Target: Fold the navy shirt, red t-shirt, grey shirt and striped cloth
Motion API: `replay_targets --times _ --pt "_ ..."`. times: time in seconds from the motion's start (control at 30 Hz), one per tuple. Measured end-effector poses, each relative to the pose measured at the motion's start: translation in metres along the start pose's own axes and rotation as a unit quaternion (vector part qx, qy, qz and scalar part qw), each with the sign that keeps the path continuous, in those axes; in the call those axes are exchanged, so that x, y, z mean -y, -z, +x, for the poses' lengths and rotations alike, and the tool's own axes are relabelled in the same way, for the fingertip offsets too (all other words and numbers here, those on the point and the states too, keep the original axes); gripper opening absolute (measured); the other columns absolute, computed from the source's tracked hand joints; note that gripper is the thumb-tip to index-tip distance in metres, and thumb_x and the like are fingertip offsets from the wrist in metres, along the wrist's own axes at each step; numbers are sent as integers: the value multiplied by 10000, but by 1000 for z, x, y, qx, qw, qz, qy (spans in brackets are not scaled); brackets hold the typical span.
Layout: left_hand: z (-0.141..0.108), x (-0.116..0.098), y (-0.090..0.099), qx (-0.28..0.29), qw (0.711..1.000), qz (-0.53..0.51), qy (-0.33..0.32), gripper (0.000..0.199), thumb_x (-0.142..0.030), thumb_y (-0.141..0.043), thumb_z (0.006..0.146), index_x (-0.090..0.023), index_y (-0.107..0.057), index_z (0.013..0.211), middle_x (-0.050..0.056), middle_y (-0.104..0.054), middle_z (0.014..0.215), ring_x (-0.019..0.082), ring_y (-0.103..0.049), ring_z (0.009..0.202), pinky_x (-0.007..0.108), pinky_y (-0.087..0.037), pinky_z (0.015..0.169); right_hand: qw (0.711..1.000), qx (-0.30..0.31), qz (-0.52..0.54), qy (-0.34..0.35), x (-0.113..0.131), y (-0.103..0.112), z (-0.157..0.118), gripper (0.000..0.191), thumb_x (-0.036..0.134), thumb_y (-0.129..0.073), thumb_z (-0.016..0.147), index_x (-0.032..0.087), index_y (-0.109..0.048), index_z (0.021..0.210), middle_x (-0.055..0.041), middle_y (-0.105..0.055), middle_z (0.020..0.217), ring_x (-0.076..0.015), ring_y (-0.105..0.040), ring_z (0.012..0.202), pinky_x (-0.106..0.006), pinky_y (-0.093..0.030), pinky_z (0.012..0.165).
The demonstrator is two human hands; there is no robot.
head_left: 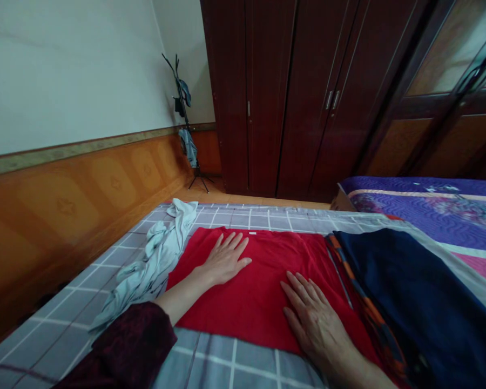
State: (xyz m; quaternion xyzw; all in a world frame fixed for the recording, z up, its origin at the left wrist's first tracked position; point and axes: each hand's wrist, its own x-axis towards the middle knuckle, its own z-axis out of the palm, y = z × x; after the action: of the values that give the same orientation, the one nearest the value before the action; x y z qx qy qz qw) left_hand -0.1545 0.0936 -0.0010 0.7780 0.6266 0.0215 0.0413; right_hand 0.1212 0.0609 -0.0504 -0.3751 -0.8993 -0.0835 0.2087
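A red cloth garment [263,259] lies spread on the grey checked sheet [243,359], with a small white label at its far edge. On its left part my left hand [225,259] rests flat, fingers spread. My right hand [311,313] lies palm down on the garment's near right part, fingers stretched out. Neither hand holds anything. To the left is a crumpled pale garment [160,256]. Dark blue cloth [413,292] lies along the right side, with an orange-patterned piece [364,297] between it and the red garment.
Dark red wardrobes [283,102] stand beyond the bed's far edge. A black coat rack [186,119] with hanging items is in the back left corner. A purple flowered bed cover [429,202] is at the right, and an orange-panelled wall [85,194] runs along the left.
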Motion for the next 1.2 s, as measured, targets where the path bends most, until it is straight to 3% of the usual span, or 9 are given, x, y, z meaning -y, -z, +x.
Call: replay_targets --times 0.2,0.37,0.53,0.63,0.73,0.83,0.93,1.07,1.2 --pt "-17 11 -20 -49 999 -14 1 574 -490 -281 969 -175 -317 1447 72 -263 1528 245 -184 1419 494 -154 1151 1000 20 8 0 1 5 1 441 301 -470 895 196 -530 1319 -110 -454 1418 -281 -421 1300 -476 -413 1029" --pt "-19 8 -17 -136 990 -18 -28 495 -363 -347 969 -146 -375 1413 96 -339 1495 231 -259 1396 475 -193 1151 997 72 3 -31 10 18 7 433 271 -445 902 173 -535 1313 -133 -443 1422 -301 -392 1317 -507 -376 1052" --pt "-19 10 -21 -161 984 -22 -69 458 -311 -335 970 -124 -434 1376 113 -414 1449 236 -310 1374 472 -228 1142 989 132 42 -58 66 33 42 485 262 -476 878 105 -498 1337 -197 -384 1447 -347 -344 1335 -512 -326 1079" --pt "-17 19 -30 -150 984 -30 -86 459 -283 -316 970 -115 -422 1384 120 -415 1446 240 -313 1372 471 -256 1131 988 127 89 10 110 24 73 554 300 -446 896 37 -408 1383 -220 -343 1463 -340 -274 1368 -496 -259 1118" --pt "-15 27 -37 -141 986 -34 -80 467 -271 -323 966 -95 -414 1389 139 -425 1435 244 -337 1361 454 -295 1116 987 115 109 17 129 10 88 656 331 -447 902 -32 -288 1423 -253 -254 1491 -341 -181 1398 -475 -221 1136" --pt "-15 27 -38 -141 988 -19 -57 471 -318 -353 965 -95 -450 1368 148 -441 1422 264 -358 1348 459 -293 1114 982 144 121 -19 108 10 72 696 458 -446 911 64 -271 1457 -181 -250 1515 -299 -194 1403 -464 -222 1139" --pt "-16 22 -34 -137 990 -6 -42 474 -352 -383 958 -101 -482 1348 149 -452 1414 281 -370 1339 471 -286 1113 980 160 63 -102 57 23 28 687 542 -396 917 110 -323 1447 -146 -282 1509 -275 -201 1406 -466 -214 1141" --pt "-16 17 -31 -131 991 -4 -39 474 -359 -393 954 -104 -493 1341 146 -453 1414 293 -374 1335 472 -285 1114 973 128 -45 -186 2 39 -30 652 522 -368 930 118 -339 1440 -146 -301 1503 -265 -237 1396 -454 -258 1126" --pt "-15 17 -29 -145 989 -17 -35 482 -358 -393 953 -102 -476 1353 141 -451 1418 290 -367 1338 475 -277 1118 969 104 -76 -209 10 40 -27 642 493 -406 918 81 -386 1410 -180 -317 1489 -297 -245 1390 -479 -281 1110"
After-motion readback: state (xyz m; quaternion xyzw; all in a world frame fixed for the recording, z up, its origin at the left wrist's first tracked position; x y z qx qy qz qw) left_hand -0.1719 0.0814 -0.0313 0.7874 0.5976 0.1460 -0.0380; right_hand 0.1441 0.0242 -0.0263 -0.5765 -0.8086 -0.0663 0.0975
